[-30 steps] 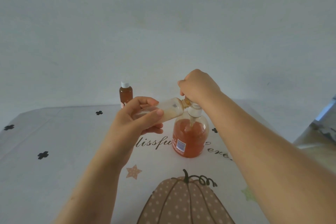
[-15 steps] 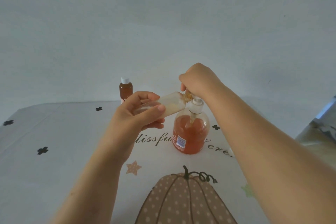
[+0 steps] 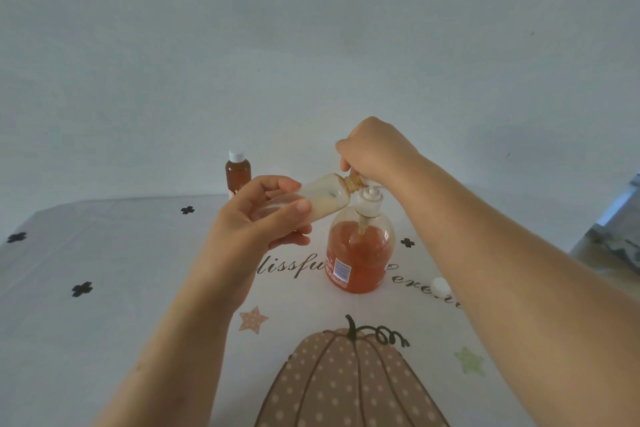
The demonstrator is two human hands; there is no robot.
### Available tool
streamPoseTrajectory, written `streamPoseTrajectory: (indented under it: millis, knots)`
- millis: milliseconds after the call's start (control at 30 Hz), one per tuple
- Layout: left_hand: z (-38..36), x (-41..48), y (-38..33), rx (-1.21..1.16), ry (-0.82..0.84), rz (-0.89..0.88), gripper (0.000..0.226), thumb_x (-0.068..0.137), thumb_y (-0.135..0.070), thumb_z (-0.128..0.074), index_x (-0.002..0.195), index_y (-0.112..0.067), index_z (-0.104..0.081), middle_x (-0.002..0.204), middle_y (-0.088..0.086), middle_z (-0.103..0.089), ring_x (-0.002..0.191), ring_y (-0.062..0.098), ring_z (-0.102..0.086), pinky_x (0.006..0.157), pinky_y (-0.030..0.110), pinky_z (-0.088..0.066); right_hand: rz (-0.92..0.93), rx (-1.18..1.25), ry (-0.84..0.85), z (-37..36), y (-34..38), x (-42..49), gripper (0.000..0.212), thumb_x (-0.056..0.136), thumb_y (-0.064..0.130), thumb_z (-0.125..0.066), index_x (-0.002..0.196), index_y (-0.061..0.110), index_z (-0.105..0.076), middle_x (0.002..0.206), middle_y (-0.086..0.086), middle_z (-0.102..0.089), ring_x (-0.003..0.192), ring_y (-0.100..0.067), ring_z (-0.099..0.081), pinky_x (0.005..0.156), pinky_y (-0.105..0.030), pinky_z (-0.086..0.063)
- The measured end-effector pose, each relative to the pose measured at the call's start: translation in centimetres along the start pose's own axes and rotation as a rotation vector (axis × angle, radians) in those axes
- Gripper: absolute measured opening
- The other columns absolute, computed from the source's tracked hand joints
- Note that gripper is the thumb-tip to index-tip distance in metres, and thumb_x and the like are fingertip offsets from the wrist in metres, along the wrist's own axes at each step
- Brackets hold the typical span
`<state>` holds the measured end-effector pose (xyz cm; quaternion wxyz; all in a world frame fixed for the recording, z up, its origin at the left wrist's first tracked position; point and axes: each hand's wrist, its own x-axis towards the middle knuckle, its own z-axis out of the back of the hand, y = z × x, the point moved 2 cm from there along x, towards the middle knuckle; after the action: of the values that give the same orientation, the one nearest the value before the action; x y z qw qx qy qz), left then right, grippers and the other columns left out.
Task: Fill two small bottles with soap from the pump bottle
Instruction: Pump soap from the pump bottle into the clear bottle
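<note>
A clear pump bottle [image 3: 360, 253] half full of orange soap stands on the table in the middle. My right hand [image 3: 374, 149] curls over its white pump head from above. My left hand [image 3: 256, 215] grips a small uncapped bottle [image 3: 325, 198], tilted almost flat, with its neck against the pump spout under my right fingers. Pale soap coats the inside of that bottle. A second small bottle [image 3: 238, 172], full of orange soap and closed with a white cap, stands upright at the back left, partly behind my left hand.
A white cap [image 3: 439, 286] lies on the tablecloth [image 3: 104, 288] to the right of the pump bottle, beside my right forearm. The cloth shows a pumpkin print near me. A plain wall rises behind the table's far edge.
My right hand and the pump head have risen a little. The small bottle in my left hand stays at the spout, lifted slightly with it.
</note>
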<state>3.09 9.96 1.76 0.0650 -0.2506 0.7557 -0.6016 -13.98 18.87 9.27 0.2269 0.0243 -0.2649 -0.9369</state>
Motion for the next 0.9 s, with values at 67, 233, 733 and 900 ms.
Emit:
streamPoseTrajectory:
  millis: [67,233,733,900]
  knots:
    - [-0.1,0.0,-0.1,0.002,-0.004,-0.004,0.027,0.072,-0.017,-0.075,0.097,-0.011,-0.068,0.089,0.004,-0.071,0.072,0.026,-0.067,0.067,0.030,-0.058,-0.001,0.001,0.006,-0.1,-0.1,0.1,0.027,0.088,0.014,-0.049,0.096,0.007,-0.074,0.092,-0.007,-0.077,0.076,-0.025,-0.070,0.066,-0.030,-0.047]
    - [0.1,0.0,0.2,0.022,0.003,0.011,0.029,0.072,-0.018,-0.076,0.099,-0.010,-0.067,0.090,0.005,-0.071,0.073,0.025,-0.068,0.067,0.031,-0.057,-0.027,0.024,0.039,-0.5,-0.1,0.3,0.030,0.086,0.011,-0.050,0.096,0.004,-0.077,0.089,-0.010,-0.079,0.065,-0.025,-0.065,0.066,-0.030,-0.048]
    - [0.2,0.1,0.1,0.014,0.003,0.006,0.026,0.072,-0.018,-0.076,0.095,-0.013,-0.068,0.090,0.005,-0.070,0.072,0.025,-0.067,0.067,0.031,-0.057,-0.014,-0.038,0.018,0.0,0.4,-0.3,0.027,0.088,0.012,-0.049,0.095,0.009,-0.075,0.093,-0.006,-0.078,0.069,-0.023,-0.063,0.062,-0.027,-0.043]
    - [0.1,0.0,0.1,0.013,0.019,0.005,0.028,0.073,-0.018,-0.076,0.098,-0.011,-0.067,0.092,0.007,-0.069,0.074,0.025,-0.067,0.068,0.031,-0.057,-0.030,-0.004,0.039,-0.2,0.1,0.0,0.029,0.086,0.012,-0.049,0.095,0.007,-0.076,0.092,-0.007,-0.078,0.070,-0.024,-0.066,0.068,-0.030,-0.049]
